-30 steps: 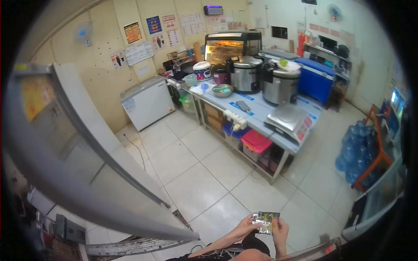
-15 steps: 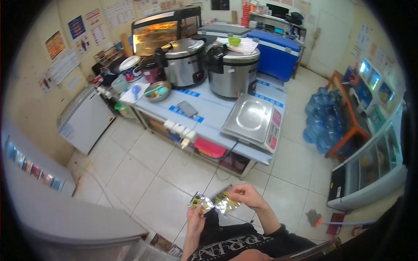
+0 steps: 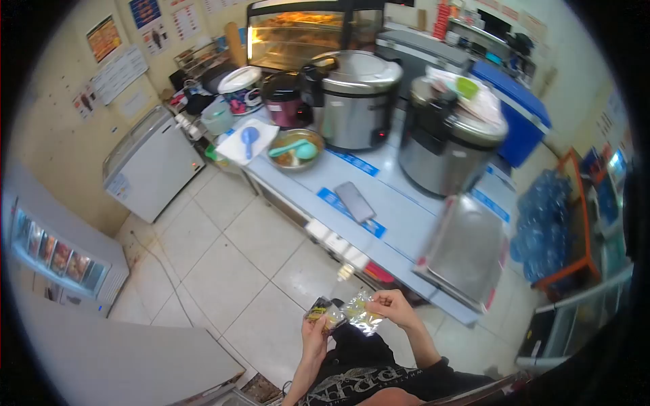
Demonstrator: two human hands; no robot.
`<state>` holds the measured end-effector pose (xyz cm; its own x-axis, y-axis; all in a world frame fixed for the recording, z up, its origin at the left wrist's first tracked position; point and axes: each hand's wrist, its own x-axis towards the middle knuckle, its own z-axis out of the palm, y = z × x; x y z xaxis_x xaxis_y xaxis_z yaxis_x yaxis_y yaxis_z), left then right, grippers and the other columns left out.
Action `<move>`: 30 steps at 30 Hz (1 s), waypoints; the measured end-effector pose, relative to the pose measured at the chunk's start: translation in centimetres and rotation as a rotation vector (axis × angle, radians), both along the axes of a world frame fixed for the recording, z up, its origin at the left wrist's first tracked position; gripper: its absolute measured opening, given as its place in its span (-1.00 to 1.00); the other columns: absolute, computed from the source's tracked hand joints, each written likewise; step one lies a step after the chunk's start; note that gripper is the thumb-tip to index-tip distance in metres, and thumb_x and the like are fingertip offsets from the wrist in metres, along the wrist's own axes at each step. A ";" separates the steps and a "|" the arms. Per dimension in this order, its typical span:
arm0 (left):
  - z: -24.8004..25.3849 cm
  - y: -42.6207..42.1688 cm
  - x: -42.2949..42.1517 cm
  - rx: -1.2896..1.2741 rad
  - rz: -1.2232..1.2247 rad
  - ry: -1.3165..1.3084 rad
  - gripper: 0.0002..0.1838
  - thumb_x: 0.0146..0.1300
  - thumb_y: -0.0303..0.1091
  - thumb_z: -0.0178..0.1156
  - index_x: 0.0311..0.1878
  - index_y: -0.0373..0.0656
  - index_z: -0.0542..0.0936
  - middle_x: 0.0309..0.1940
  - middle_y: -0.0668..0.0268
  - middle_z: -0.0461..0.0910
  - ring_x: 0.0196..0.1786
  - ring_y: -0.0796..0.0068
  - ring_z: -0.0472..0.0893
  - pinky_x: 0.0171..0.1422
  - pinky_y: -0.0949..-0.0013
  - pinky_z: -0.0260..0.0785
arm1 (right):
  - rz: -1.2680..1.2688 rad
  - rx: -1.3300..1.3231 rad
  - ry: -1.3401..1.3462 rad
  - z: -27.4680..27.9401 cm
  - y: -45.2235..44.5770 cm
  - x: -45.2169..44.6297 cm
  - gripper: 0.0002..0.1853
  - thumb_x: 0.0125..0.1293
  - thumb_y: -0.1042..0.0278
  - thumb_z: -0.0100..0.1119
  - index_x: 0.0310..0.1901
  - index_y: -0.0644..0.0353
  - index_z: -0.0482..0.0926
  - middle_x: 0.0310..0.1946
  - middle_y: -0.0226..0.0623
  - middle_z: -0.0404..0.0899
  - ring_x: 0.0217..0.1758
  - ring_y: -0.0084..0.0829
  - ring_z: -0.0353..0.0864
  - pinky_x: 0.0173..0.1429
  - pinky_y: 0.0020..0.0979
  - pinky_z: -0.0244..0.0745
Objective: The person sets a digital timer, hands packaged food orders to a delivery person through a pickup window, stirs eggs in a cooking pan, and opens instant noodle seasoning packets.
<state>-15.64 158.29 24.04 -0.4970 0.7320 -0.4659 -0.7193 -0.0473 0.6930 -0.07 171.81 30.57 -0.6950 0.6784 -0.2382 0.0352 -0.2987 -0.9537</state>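
Observation:
Low in front of my body, my left hand (image 3: 314, 338) is closed on a small shiny packet (image 3: 326, 315) with dark and yellow print, its thumb lying over the front. Close beside it, my right hand (image 3: 395, 308) pinches a second silvery packet (image 3: 361, 317) with yellow-green print by its right edge. The two packets nearly meet, and I cannot tell whether they touch. What is inside them does not show. Both hands are held above the tiled floor, near the table's front edge.
On the table (image 3: 399, 233) stand two large rice cookers (image 3: 359, 101), (image 3: 450, 135), a phone (image 3: 355, 201), a bowl with turquoise ladles (image 3: 296, 150) and a flat-topped scale (image 3: 464, 250). A power strip (image 3: 332, 245) runs along its front edge. A chest freezer (image 3: 156, 169) is at left, blue water bottles (image 3: 544, 227) at right.
The view has turned and come nearer to the table, so its things look larger. Both hands still hold their packets; the right hand's packet now shows more of its plain silver side.

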 end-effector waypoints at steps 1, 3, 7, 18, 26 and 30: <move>-0.8 0.4 -1.6 0.020 0.041 -0.010 -0.74 0.17 -0.57 0.01 -0.05 -0.25 0.31 -0.19 0.27 0.46 -0.20 0.51 0.50 -0.07 0.43 0.38 | 0.029 -0.005 0.007 -0.3 1.8 -2.1 -0.76 0.08 0.19 0.24 -0.50 0.20 0.55 -0.74 -0.50 0.44 -0.64 -0.73 0.37 -0.55 -0.62 0.22; -0.8 2.1 -4.5 -0.047 0.111 -0.012 -0.74 0.17 -0.58 0.00 -0.06 -0.26 0.32 -0.19 0.26 0.46 -0.20 0.50 0.50 -0.07 0.43 0.38 | 0.101 0.515 -0.392 -0.9 5.5 -6.2 -0.79 0.12 0.23 0.22 -0.48 0.21 0.54 -0.70 -0.56 0.46 -0.62 -0.77 0.37 -0.55 -0.63 0.21; -1.5 6.0 -10.5 -0.136 0.251 -0.032 -0.78 0.17 -0.58 -0.01 -0.10 -0.27 0.33 -0.25 0.25 0.47 -0.23 0.50 0.50 -0.12 0.45 0.40 | 0.270 0.219 -0.165 -3.4 11.4 -14.3 -0.82 0.16 0.27 0.18 -0.43 0.22 0.55 -0.66 -0.60 0.45 -0.58 -0.80 0.36 -0.54 -0.66 0.20; 0.9 13.7 -18.8 -0.018 0.517 -0.064 -0.61 0.11 -0.62 -0.15 0.07 -0.27 0.27 -0.06 0.14 0.42 -0.05 0.32 0.49 0.03 0.31 0.38 | 0.518 0.357 -0.159 -7.0 15.3 -31.1 -0.72 0.08 0.20 0.26 -0.36 0.27 0.51 -0.41 -0.31 0.46 -0.46 -0.58 0.46 -0.39 -0.56 0.35; 2.5 9.1 -16.6 0.052 0.743 -0.043 -0.65 0.13 -0.60 -0.13 0.03 -0.25 0.27 -0.07 0.16 0.41 -0.06 0.36 0.47 0.01 0.33 0.37 | 0.794 0.369 -0.027 -4.9 11.1 -33.2 -0.66 0.05 0.17 0.28 -0.24 0.24 0.53 -0.48 -0.39 0.53 -0.49 -0.64 0.43 -0.42 -0.58 0.34; 3.8 3.1 -12.6 0.122 0.867 0.005 -0.67 0.14 -0.59 -0.12 0.02 -0.24 0.26 -0.08 0.17 0.40 -0.07 0.38 0.46 0.00 0.34 0.36 | 1.039 0.467 0.095 -3.9 4.7 -32.3 -0.62 0.09 0.12 0.22 -0.12 0.16 0.49 -0.56 -0.46 0.47 -0.52 -0.64 0.36 -0.44 -0.55 0.28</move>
